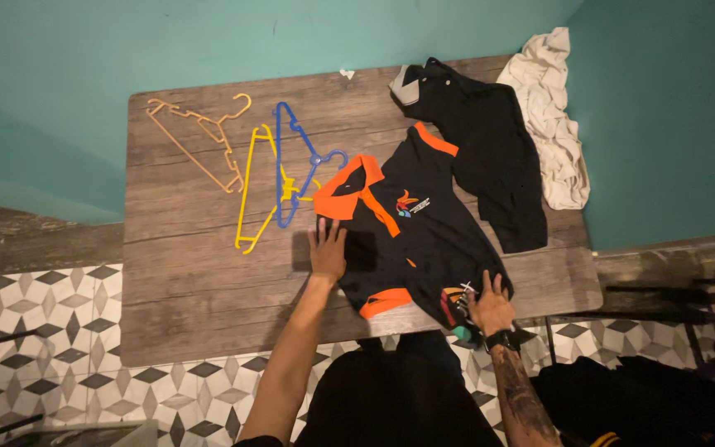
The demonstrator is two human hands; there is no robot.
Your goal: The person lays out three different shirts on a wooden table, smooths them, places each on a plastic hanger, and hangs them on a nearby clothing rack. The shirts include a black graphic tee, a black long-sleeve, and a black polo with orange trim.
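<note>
Far to the left, an orange hanger (pixel 200 141) lies on the wooden table (pixel 200 290). Just beside it lie a yellow hanger (pixel 251 194) and a blue hanger (pixel 291 161), which cross each other. The table below them is bare wood, down to the near edge.

Next comes the left hand (pixel 328 250). Its arm reaches straight up from the bottom. The hand lies flat, palm down, fingers a little spread, on the left side of the black polo shirt (pixel 424 240). The shirt has an orange collar and lies in the middle of the table, with its bottom at the near edge.

The right hand (pixel 490 308) presses on the shirt's lower right corner, at the table edge. Its fingers are spread.

Further right lie a black garment (pixel 490 149) and a cream cloth (pixel 556 124), close to the green wall (pixel 672 108).
</note>
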